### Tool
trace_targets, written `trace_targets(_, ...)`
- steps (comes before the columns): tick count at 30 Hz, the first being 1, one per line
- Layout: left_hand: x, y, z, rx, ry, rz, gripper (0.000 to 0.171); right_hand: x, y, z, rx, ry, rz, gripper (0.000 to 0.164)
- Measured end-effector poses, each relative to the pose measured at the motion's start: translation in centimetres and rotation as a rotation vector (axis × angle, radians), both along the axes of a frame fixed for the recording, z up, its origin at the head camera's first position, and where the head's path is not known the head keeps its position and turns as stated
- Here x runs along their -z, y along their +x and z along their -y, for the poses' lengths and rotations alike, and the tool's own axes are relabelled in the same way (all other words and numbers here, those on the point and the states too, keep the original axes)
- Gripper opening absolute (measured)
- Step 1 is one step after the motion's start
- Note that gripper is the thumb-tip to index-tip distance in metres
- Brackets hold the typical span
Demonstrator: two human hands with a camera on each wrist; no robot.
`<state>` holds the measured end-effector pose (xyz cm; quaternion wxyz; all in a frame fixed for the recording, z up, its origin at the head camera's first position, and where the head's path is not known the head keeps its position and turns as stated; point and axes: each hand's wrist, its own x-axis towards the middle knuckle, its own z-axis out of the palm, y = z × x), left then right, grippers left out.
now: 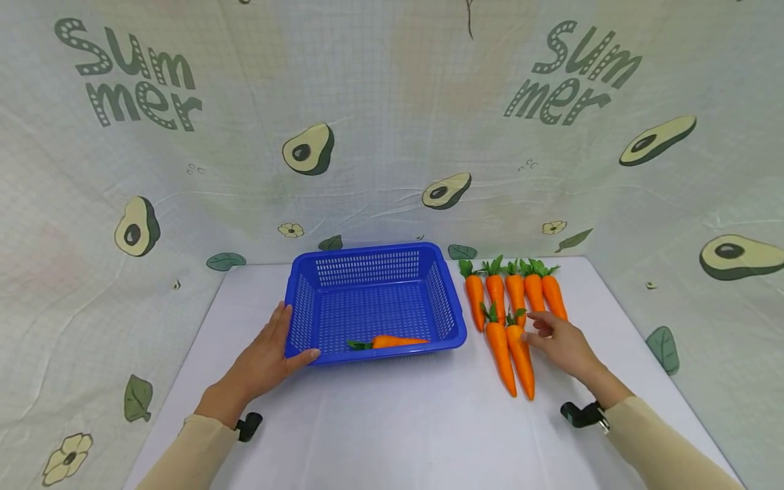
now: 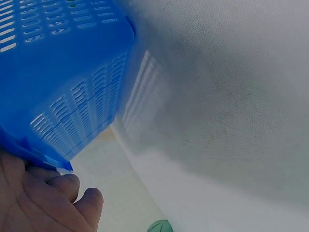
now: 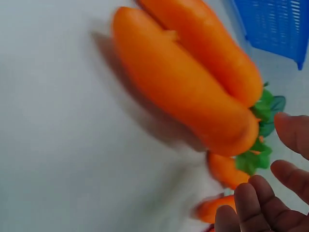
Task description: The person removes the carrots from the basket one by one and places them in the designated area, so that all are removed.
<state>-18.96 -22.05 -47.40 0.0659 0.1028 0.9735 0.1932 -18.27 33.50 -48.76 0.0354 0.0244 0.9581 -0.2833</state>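
Note:
My left hand holds the front left corner of a blue plastic basket, thumb over the front rim and fingers along the left side. From below, the left wrist view has those fingertips right at the rim. One carrot with a green top lies inside the basket along its front wall. My right hand reaches over the nearer pair of carrots, its thumb and fingers spread around the leafy end of the right carrot. Its partner, the left carrot, lies alongside.
Behind that pair, several more carrots stand in a row, leaf ends toward the back. A white table carries everything. Cloth printed with avocados hangs behind and at both sides.

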Motion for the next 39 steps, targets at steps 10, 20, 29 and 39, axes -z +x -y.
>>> trace_targets(10, 0.2, 0.2, 0.5, -0.016, 0.007, 0.006, 0.121, -6.2, -3.4, 4.0, -0.186, -0.054, -0.049, 0.054)
trace_targets(20, 0.0, -0.2, 0.3, -0.017, 0.006, 0.004, 0.121, -11.1, -7.5, 12.8, -0.509, -0.040, 0.003, 0.057)
trace_targets(29, -0.4, -0.5, 0.3, 0.042, -0.112, -0.072, 0.119, -9.4, -10.2, 20.9, -0.771, 0.036, 0.226, 0.056)
trace_targets(39, -0.2, -0.8, 0.1, 0.068, -0.134, -0.103, 0.121, -6.5, -10.9, 23.2, -0.893, 0.109, 0.426, 0.059)
